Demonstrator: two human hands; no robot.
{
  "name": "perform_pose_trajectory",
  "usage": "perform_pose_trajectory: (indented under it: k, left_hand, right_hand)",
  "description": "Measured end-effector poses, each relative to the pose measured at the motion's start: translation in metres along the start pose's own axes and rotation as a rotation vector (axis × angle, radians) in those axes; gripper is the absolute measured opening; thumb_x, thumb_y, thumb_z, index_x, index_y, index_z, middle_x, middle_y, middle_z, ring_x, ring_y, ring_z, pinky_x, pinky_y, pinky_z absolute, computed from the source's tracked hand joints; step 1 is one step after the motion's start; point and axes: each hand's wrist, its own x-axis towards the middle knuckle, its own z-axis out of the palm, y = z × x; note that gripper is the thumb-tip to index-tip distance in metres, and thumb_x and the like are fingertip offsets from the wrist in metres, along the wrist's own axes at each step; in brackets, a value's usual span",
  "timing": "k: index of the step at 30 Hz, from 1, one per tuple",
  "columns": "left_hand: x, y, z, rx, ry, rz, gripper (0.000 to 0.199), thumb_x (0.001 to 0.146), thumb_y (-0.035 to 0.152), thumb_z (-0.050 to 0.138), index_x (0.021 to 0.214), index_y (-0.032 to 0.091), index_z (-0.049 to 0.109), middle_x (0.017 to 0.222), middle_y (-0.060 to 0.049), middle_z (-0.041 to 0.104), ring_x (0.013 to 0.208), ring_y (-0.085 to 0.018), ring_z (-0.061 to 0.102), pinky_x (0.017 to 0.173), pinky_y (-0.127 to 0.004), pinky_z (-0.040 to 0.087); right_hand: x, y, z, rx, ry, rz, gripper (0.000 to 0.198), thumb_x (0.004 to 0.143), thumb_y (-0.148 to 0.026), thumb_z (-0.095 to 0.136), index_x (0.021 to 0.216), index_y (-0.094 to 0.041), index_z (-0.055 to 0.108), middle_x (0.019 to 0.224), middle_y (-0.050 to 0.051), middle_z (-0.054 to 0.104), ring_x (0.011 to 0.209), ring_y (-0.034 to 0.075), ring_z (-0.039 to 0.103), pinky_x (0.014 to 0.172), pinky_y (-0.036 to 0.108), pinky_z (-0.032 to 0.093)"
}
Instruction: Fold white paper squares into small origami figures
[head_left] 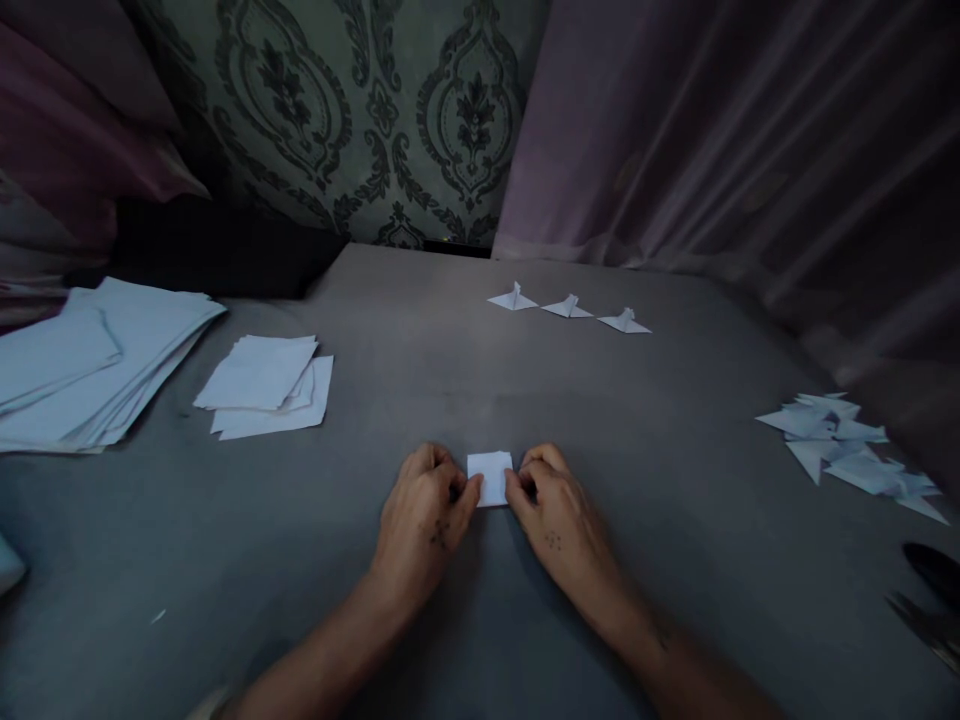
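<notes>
A small folded white paper square [490,478] lies on the grey table surface [480,380], between my two hands. My left hand [431,500] pinches its left edge, the thumb on top and the other fingers curled. At the right edge, my right hand [555,505] grips the paper the same way, thumb against the side. Both hands rest low, close to the tabletop. The undersides of the fingers are hidden.
Large white sheets [112,360] and a stack of smaller paper squares [259,375] lie to the left. Three folded paper figures [568,306] form a row at the back. More folded figures [847,445] are heaped at right, near dark scissors [926,620]. Black cloth [217,250] lies back left.
</notes>
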Motion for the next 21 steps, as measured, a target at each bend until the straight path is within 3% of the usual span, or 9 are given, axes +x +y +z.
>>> perform_pose_trajectory:
  k: [9, 14, 17, 21]
  left_hand:
    - [-0.0001, 0.0003, 0.0002, 0.033, -0.004, 0.002, 0.03, 0.089, 0.036, 0.047, 0.067, 0.017, 0.056, 0.084, -0.006, 0.054, 0.08, -0.02, 0.052, 0.071, -0.033, 0.042]
    - [-0.0017, 0.0036, 0.0011, 0.148, 0.024, 0.029, 0.019, 0.09, 0.03, 0.045, 0.08, 0.016, 0.054, 0.087, -0.006, 0.053, 0.081, -0.021, 0.051, 0.072, -0.035, 0.045]
    - [-0.0015, 0.0056, 0.0027, 0.251, 0.045, 0.155, 0.014, 0.092, 0.023, 0.043, 0.093, 0.015, 0.055, 0.098, -0.008, 0.055, 0.085, -0.021, 0.049, 0.077, -0.036, 0.045]
    - [0.0, 0.0061, 0.0036, 0.372, -0.031, 0.382, 0.018, 0.091, 0.016, 0.046, 0.105, 0.016, 0.058, 0.11, -0.006, 0.059, 0.096, -0.022, 0.049, 0.085, -0.036, 0.044]
  right_hand:
    - [0.0001, -0.0034, -0.0023, -0.006, -0.019, 0.002, 0.025, 0.091, -0.032, 0.045, 0.069, -0.02, 0.049, 0.083, 0.003, 0.056, 0.063, 0.013, 0.056, 0.06, 0.027, 0.042]
    - [-0.0029, -0.0056, -0.0044, 0.022, 0.016, -0.004, 0.013, 0.09, -0.03, 0.046, 0.085, -0.02, 0.053, 0.091, 0.004, 0.056, 0.071, 0.015, 0.059, 0.064, 0.028, 0.045]
    - [-0.0052, -0.0055, -0.0032, 0.073, -0.014, -0.089, 0.015, 0.092, -0.024, 0.041, 0.097, -0.021, 0.055, 0.103, 0.005, 0.057, 0.08, 0.016, 0.061, 0.072, 0.028, 0.047]
    - [-0.0059, -0.0032, 0.0001, 0.084, -0.052, -0.17, 0.025, 0.093, -0.017, 0.037, 0.105, -0.024, 0.058, 0.108, 0.005, 0.058, 0.091, 0.017, 0.061, 0.081, 0.029, 0.047]
